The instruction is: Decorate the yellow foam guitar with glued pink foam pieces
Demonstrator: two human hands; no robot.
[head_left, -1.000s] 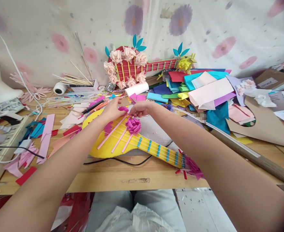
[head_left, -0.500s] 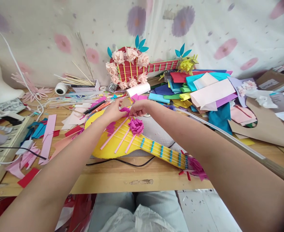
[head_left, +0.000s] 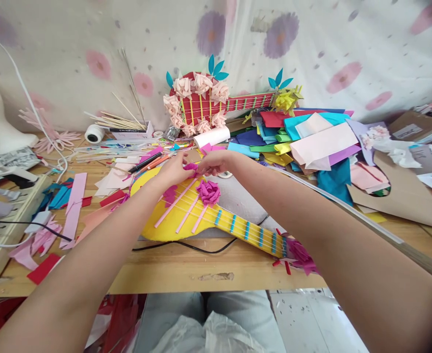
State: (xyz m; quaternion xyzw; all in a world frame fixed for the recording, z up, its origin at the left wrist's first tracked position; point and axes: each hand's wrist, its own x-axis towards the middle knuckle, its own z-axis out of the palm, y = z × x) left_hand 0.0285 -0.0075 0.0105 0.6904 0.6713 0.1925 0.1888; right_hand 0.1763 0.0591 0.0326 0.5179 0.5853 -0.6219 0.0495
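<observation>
The scene has shifted slightly rightward in view; the left hand and right hand, fingers curled, remain at magenta paper by the upper edge of the yellow guitar on the table. Whether either pinches cannot be told.

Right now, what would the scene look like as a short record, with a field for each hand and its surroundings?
Left hand: over the yellow guitar, at a magenta paper piece; grip unclear
Right hand: beside the left hand, curled near that piece
Yellow guitar: lying on table, with pink strips and blue frets
Behind: red guitar with pale pink roses
Right: piled coloured sheets
Left: power strip
</observation>
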